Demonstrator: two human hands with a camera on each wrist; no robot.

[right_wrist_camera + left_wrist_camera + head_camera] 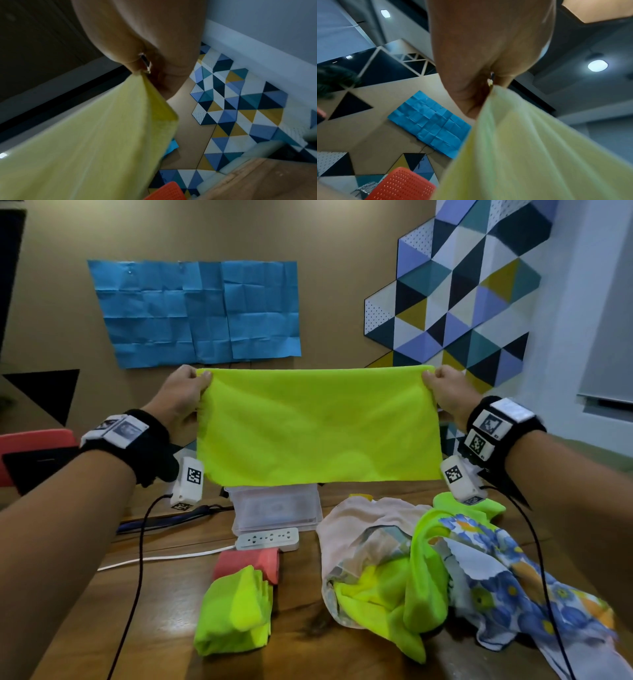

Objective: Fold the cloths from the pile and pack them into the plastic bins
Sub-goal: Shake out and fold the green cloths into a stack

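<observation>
A neon yellow-green cloth (318, 426) hangs stretched flat in the air above the table. My left hand (191, 383) pinches its top left corner, and my right hand (436, 380) pinches its top right corner. The wrist views show the same cloth (522, 148) (85, 135) running away from each hand's pinch. Below it stands a clear plastic bin (277, 510) with its lid on. The unfolded pile (428, 570) lies at the right: beige, neon and blue floral cloths. A folded neon cloth (236, 611) and a folded red cloth (250, 563) lie at the centre left.
A white power strip (269, 539) with its cable lies in front of the bin on the wooden table (164, 628). Black wrist-camera cables hang from both arms. A red chair (30, 446) stands at the left; the wall is close behind.
</observation>
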